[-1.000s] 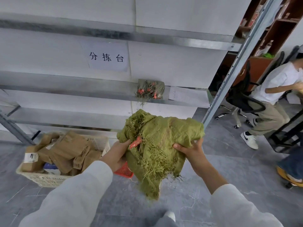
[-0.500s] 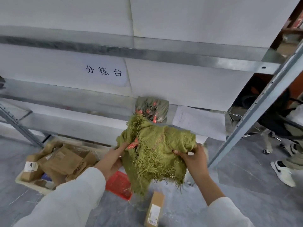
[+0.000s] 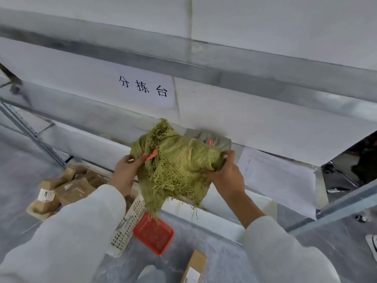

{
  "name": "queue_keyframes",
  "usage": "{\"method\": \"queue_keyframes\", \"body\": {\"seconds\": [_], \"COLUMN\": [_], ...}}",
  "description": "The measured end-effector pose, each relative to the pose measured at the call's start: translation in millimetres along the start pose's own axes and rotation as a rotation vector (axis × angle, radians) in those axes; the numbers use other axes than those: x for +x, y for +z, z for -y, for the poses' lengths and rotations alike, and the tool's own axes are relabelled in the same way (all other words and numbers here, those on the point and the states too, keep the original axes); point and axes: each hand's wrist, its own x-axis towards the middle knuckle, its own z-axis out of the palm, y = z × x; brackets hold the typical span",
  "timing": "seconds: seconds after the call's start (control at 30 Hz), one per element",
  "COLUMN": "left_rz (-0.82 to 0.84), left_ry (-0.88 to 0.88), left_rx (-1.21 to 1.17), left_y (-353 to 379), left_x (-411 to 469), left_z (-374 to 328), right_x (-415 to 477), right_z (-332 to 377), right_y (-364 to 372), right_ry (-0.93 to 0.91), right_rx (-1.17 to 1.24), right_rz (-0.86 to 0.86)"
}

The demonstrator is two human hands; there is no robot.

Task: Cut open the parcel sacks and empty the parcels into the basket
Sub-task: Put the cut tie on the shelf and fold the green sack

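A crumpled, frayed green woven sack (image 3: 177, 166) hangs between both my hands in front of the metal shelf. My left hand (image 3: 127, 172) grips its left edge together with a small orange cutter (image 3: 152, 156). My right hand (image 3: 226, 172) grips the bunched right corner. Behind it on the shelf lies a second folded grey-green sack (image 3: 212, 138) with orange marks. Down at the left stands the white perforated basket (image 3: 126, 223), which holds several brown cardboard parcels (image 3: 69, 188).
A small red tray (image 3: 154, 233) lies on the grey floor beside the basket. One loose brown parcel (image 3: 193, 268) lies on the floor near my feet. The metal shelf rack (image 3: 224, 72) with a paper sign fills the back. A shoe (image 3: 372, 246) shows at the right edge.
I have stepped closer to the shelf and carried the green sack up and forward toward the folded sack on it. Both hands keep their grip. The seated person at right has left view.
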Motion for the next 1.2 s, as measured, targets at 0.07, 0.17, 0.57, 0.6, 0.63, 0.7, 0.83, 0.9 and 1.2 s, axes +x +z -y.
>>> {"method": "queue_keyframes", "body": {"seconds": [0.07,0.17,0.57,0.6,0.63,0.7,0.83,0.9,1.2], "left_rz": [-0.013,-0.020,0.106,0.154,0.187,0.195,0.199,0.218,0.166], "left_ry": [-0.005,0.019,0.004,-0.015,-0.013,0.068,0.193,0.173,0.146], "left_rx": [-0.057,-0.077,0.162,0.207,0.261,0.397,0.512,0.547,0.600], "left_y": [-4.8,-11.7,-40.9,-32.9,-25.0,-9.9,16.1,19.7,-35.1], "left_x": [35.8,91.1,266.4,268.2,270.0,274.6,282.1,284.6,221.9], "left_z": [-10.4,-28.1,-50.0,-42.0,-33.7,-20.1,-16.5,-19.0,-24.4], "right_x": [19.3,53.3,187.4,191.5,194.0,196.0,194.8,187.7,106.6], "right_z": [16.6,45.3,105.3,99.6,93.5,84.7,81.8,84.0,117.7], "right_y": [21.2,56.6,153.4,153.8,153.8,154.3,159.3,160.1,142.4], "right_ry": [-0.017,-0.025,0.127,0.184,0.229,0.286,0.497,0.527,0.216], "right_rx": [-0.011,-0.014,-0.497,-0.569,-0.641,-0.704,-0.393,-0.261,-0.301], "right_rz": [0.026,0.018,0.066,0.100,0.141,0.244,0.337,0.243,0.011]}}
